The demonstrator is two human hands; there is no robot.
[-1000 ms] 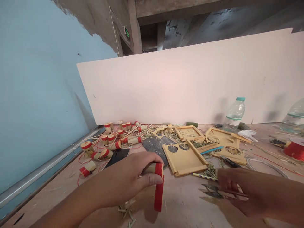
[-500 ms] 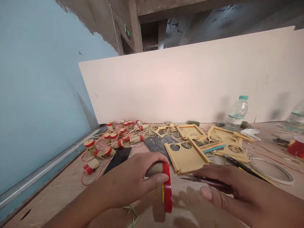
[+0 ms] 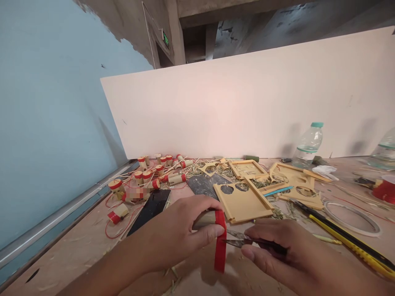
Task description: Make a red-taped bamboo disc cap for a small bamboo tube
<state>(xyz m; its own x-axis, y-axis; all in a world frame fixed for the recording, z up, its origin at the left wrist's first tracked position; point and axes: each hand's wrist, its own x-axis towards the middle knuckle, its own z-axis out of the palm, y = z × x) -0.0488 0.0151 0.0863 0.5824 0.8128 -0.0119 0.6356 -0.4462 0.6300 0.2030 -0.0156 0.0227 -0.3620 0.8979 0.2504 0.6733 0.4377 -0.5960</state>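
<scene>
My left hand [image 3: 197, 222] is closed around a short bamboo tube [image 3: 205, 220], its thumb pressing red tape [image 3: 219, 257] at the tube's right end. The tape wraps that end and hangs below it; a roll at its lower part is seen edge-on. In my right hand [image 3: 277, 246] is a pair of small scissors [image 3: 236, 242], fingers wrapped over the handles. Their blades are parted and point left, with the tips at the tape just below my left thumb. Whether the blades touch the tape I cannot tell.
Several red-taped bamboo tubes [image 3: 146, 176] with sticks and red cords lie at the left, near a black phone [image 3: 151, 209]. Cut yellow boards [image 3: 247, 203] lie ahead. A yellow utility knife [image 3: 348, 242], a white ring [image 3: 353, 218] and a water bottle [image 3: 307, 148] are at the right.
My right hand has moved left, bringing the scissors from apart to the tape, and the blades have spread. The bamboo tube and tape have shifted slightly right and turned more edge-on.
</scene>
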